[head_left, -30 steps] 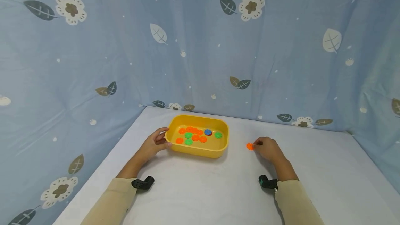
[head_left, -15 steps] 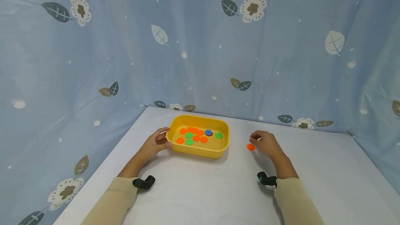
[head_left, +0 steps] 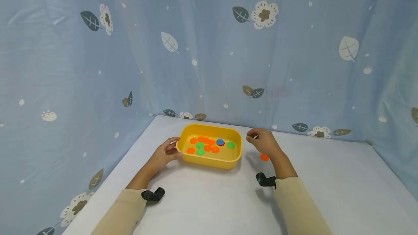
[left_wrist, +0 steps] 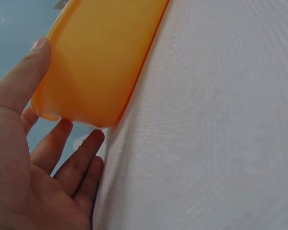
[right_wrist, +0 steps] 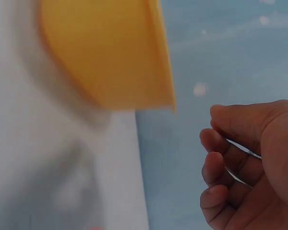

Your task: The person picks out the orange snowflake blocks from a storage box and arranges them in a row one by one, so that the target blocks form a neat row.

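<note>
In the head view a yellow plastic basin (head_left: 209, 160) stands on the table, with flower-shaped plastic discs inside: several orange discs (head_left: 207, 148), green discs (head_left: 200, 152) and a blue disc (head_left: 220, 142) over a red one. My left hand (head_left: 164, 154) holds the basin's left end; in the left wrist view its thumb lies at the rim and fingertips touch the end wall. Off the basin's right end, my right hand (head_left: 262, 142) is raised, fingers loosely curled, nothing visible between them. One orange disc (head_left: 264, 157) lies on the table, partly behind my right wrist.
A white cloth covers the table (head_left: 209, 198). Blue patterned curtain (head_left: 209, 46) hangs along the back and left sides. A black wrist camera sits on each forearm, over beige sleeves.
My right hand has let go of the orange disc, risen and moved left toward the basin. That disc stays on the table. The left hand keeps its hold on the basin.
</note>
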`<state>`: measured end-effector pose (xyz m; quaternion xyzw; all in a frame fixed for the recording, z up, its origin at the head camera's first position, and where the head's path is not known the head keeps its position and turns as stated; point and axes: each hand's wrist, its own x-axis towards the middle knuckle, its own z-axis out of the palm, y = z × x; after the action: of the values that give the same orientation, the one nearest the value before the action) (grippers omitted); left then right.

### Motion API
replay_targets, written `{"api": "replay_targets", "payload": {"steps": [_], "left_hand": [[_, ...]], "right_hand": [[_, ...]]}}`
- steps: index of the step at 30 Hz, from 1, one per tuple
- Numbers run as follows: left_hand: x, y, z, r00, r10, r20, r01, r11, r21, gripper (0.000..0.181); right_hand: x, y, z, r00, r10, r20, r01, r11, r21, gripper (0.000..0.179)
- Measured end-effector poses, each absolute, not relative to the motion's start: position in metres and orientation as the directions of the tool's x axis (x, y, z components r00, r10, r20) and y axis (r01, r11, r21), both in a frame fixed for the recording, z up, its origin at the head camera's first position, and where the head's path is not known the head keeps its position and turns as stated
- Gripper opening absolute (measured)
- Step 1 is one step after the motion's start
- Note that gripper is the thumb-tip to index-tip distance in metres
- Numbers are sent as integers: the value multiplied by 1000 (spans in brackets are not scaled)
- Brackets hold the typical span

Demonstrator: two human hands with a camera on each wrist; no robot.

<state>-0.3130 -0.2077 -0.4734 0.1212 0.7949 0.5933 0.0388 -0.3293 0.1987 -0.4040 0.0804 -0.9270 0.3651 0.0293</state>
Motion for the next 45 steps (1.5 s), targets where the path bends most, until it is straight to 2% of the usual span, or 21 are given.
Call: {"api": "replay_targets", "payload": {"steps": [6, 16, 22, 28, 34, 38, 45], "left_hand": [[-311, -208, -472, -960, 267, 87, 155, 245, 957, 73], [-312, -210, -473, -960, 265, 93, 161, 251, 955, 73], [-311, -209, -475, -962, 255, 99, 166, 254, 953, 74], [-310, -209, -476, -965, 246, 91, 155, 254, 955, 74], [-308, -212, -478, -967, 238, 94, 155, 253, 955, 73], [-306, -211, -479, -968, 239, 75, 138, 258, 956, 73], [-305, -206, -473, -972, 218, 82, 136, 243, 960, 71]], "right_hand": [[-331, 165, -400, -980, -157, 125, -198, 643, -740, 17], [-345, 117, -405, -963, -263, 66, -229, 657, -719, 19], [-349, 93, -411, -954, -300, -4, -206, 665, -718, 22], [-350, 80, -421, -963, -263, -64, -159, 740, -654, 20], [-349, 74, -431, -949, -287, -129, -160, 793, -588, 22], [-349, 73, -434, -957, -254, -137, -148, 839, -524, 21], [-350, 74, -430, -959, -233, -160, -129, 865, -485, 18]]}}
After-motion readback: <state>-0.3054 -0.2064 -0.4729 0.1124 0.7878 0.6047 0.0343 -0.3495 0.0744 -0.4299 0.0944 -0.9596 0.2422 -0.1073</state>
